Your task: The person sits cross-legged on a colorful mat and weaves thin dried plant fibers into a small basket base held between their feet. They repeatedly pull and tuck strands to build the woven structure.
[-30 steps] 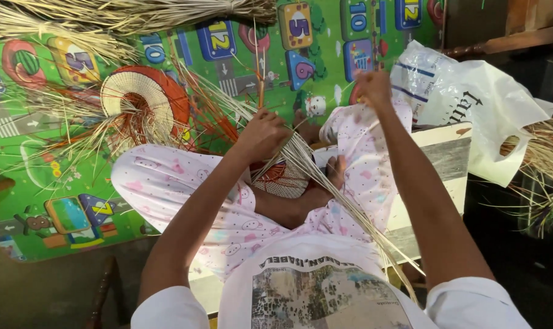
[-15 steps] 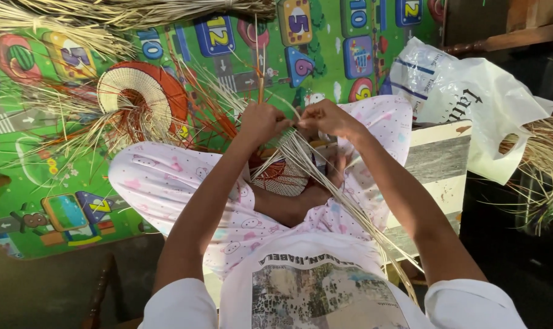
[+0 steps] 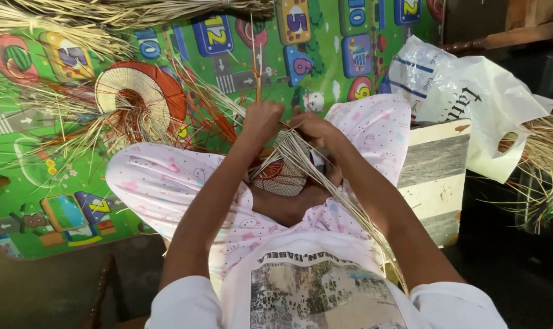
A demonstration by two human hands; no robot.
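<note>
over my lap, above the pink patterned trousers, my left hand and my right hand meet almost knuckle to knuckle, each clenched on the same bundle of pale straw strands. i hold them close together so the thin fibres stay gathered at one point; the loose ends fan back past my right forearm toward my white printed shirt, out of the way of the fingers. one stiff strand stands straight up from the left fist. just beneath the hands, resting between my knees, sits a small woven piece in red and natural straw, partly hidden by the strands, so i cannot tell how it joins them. it lies low in the lap, where both hands can reach it without stretching. on the green play mat to my left lies a round woven disc with a red rim, its unworked ends splayed around it. more dry straw is heaped along the far edge of the mat. a white plastic bag slumps over a painted wooden box at my right, with another sheaf of straw beyond it.
</note>
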